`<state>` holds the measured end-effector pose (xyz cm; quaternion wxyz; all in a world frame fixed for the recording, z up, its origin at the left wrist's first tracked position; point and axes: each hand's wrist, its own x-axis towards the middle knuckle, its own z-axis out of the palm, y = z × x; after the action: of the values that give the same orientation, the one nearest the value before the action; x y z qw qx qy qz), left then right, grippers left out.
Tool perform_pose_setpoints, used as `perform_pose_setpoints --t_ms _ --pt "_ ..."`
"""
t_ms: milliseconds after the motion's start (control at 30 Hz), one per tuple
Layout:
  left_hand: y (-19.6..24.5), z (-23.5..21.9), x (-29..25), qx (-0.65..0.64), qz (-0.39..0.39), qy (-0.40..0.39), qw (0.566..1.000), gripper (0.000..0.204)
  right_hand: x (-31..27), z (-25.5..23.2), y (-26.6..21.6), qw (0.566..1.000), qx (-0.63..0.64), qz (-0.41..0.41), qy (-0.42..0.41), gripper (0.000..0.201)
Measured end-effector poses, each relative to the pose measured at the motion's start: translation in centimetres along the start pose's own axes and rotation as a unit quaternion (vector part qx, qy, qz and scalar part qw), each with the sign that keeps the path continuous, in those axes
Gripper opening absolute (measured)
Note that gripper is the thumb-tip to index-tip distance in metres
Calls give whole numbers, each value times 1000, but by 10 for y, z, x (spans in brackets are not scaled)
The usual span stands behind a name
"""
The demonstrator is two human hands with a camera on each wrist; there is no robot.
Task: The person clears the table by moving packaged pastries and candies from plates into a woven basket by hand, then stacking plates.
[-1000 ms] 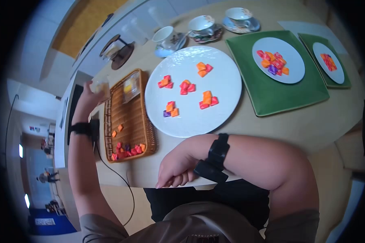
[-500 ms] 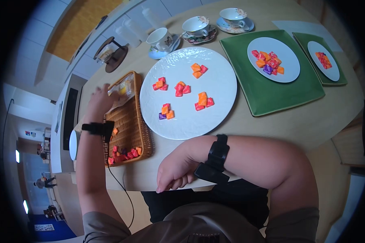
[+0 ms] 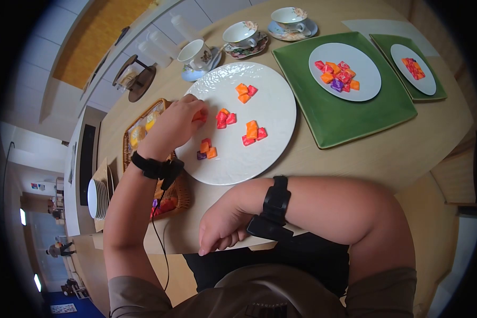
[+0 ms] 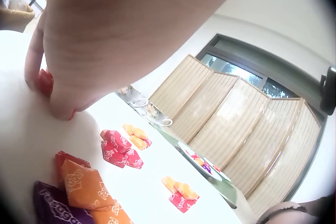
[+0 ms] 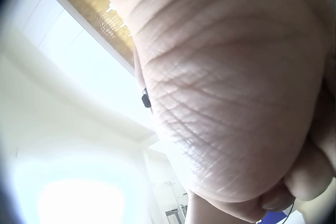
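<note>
My left hand (image 3: 172, 124) is over the left part of the big white plate (image 3: 259, 159). Its fingertips pinch red wrapped candies (image 4: 46, 82) right at the plate's surface, largely hidden by the hand. Beside it sits a little pile with a purple candy (image 4: 52, 205) and an orange candy (image 4: 86, 184). Farther along the plate are more small piles of red and orange candies (image 3: 226, 118). My right hand (image 3: 222, 225) stays by the table's front edge, its fingers loosely curled and holding nothing.
Under the left forearm stands a wicker basket (image 3: 183, 193) with candies and clear packets. Green square plates (image 3: 365, 124) bearing smaller candy plates are at the right. Teacups (image 3: 240, 34) on saucers line the back. White plates (image 3: 96, 199) are stacked at the left.
My left hand has moved from the basket's far end rightward to the white plate, where it now covers one candy pile. The right hand has hardly moved, while the head view has shifted slightly.
</note>
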<state>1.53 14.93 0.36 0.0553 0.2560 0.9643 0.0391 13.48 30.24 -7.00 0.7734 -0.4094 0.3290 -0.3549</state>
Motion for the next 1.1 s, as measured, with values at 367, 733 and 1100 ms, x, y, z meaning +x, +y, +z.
perform_pose_setpoints --t_ms 367,733,1100 --pt "-6 9 -5 -45 -19 -23 999 29 -1 0 0 1000 18 4 -6 43" --pt "-1 -28 -55 -45 -35 56 997 28 -5 4 -2 999 25 6 21 44" --pt "-47 -5 -168 -114 -142 -16 983 28 -6 7 -7 998 -34 22 37 37"
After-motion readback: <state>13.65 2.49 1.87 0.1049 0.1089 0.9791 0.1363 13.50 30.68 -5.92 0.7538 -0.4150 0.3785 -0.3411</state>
